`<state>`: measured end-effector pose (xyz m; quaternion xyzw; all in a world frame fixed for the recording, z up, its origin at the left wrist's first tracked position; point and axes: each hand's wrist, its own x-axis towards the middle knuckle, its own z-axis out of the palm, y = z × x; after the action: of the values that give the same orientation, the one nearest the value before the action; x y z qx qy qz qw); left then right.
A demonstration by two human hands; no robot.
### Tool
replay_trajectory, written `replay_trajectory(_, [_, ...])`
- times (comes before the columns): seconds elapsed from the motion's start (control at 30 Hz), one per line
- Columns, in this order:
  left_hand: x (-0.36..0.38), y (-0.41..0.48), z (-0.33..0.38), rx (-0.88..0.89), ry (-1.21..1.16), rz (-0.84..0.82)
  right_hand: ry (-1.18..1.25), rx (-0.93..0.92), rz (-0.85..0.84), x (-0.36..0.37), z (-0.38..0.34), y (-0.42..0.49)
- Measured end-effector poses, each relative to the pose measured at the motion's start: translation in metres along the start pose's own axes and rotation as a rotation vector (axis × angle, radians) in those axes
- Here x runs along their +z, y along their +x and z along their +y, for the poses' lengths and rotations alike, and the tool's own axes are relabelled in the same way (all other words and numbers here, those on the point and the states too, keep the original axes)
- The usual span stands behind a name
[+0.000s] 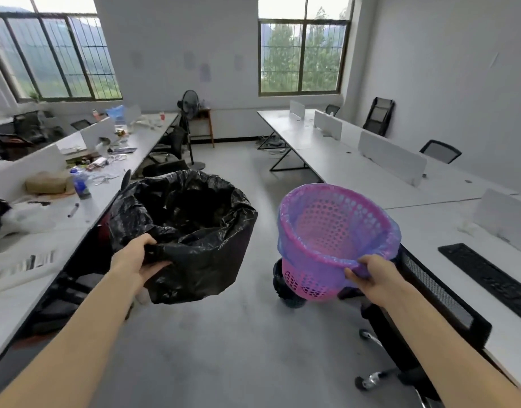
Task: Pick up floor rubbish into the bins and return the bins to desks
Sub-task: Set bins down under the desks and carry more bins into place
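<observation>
I carry two bins above the grey floor of an aisle between desks. My left hand grips the near rim of a bin lined with a black plastic bag, thumb over the edge. My right hand pinches the near rim of a pink perforated bin lined with a purple bag. Both bins tilt away from me with their mouths open toward the camera. The pink bin looks empty; the inside of the black one is too dark to read.
A cluttered white desk row runs along the left, a plain white desk row with a black keyboard along the right. A black wheeled office chair stands close by my right arm. A standing fan is at the far end.
</observation>
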<state>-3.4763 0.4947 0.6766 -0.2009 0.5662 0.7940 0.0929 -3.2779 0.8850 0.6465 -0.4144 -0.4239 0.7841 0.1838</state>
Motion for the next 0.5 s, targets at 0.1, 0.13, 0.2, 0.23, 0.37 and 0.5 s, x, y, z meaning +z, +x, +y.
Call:
replay_trajectory(0.1, [0.042, 0.074, 0.016, 0.006, -0.001, 0.002, -0.002, 0.022, -0.001, 0.045, -0.005, 0.072])
replay_trajectory(0.13, [0.057, 0.100, 0.021, 0.000, 0.003, -0.001, 0.002, 0.038, -0.005, 0.062, -0.009, 0.097])
replay_trajectory(0.2, [0.080, 0.143, 0.028, 0.005, 0.000, 0.024, -0.009, 0.051, 0.019, 0.090, -0.015, 0.136])
replay_trajectory(0.23, [0.090, 0.167, 0.030, -0.004, -0.007, 0.029, -0.010, 0.069, 0.030, 0.103, -0.017, 0.160])
replay_trajectory(0.37, [0.144, 0.264, 0.063, -0.016, -0.032, 0.046, -0.030, 0.081, 0.000, 0.181, -0.050, 0.256])
replay_trajectory(0.5, [0.181, 0.349, 0.081, -0.076, -0.021, 0.105, -0.081, 0.085, 0.004, 0.262, -0.080, 0.332])
